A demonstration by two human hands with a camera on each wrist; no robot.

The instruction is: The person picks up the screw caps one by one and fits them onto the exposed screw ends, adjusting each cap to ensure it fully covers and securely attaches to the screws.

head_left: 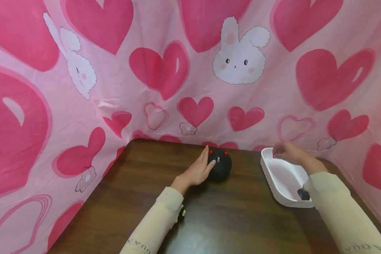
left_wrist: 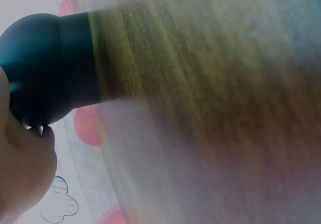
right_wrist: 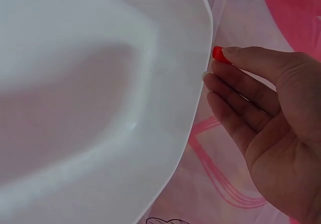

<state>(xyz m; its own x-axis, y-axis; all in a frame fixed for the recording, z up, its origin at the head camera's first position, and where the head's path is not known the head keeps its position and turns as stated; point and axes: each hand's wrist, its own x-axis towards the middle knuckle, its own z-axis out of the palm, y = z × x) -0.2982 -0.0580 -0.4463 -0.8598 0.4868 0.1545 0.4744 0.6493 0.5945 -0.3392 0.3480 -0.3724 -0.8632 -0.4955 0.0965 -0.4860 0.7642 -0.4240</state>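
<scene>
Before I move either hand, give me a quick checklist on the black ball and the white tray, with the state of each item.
1. Left hand on the black ball: ok, straight fingers rest against its left side.
2. Ball sits on the wooden table: ok.
3. Right hand at the white tray: ok, it is at the tray's far rim.
4. Right hand grips the rim: cannot tell; the right wrist view shows the fingers beside the edge.
5. Tray's visible inside free of things: ok, though the right sleeve covers its near corner.
</scene>
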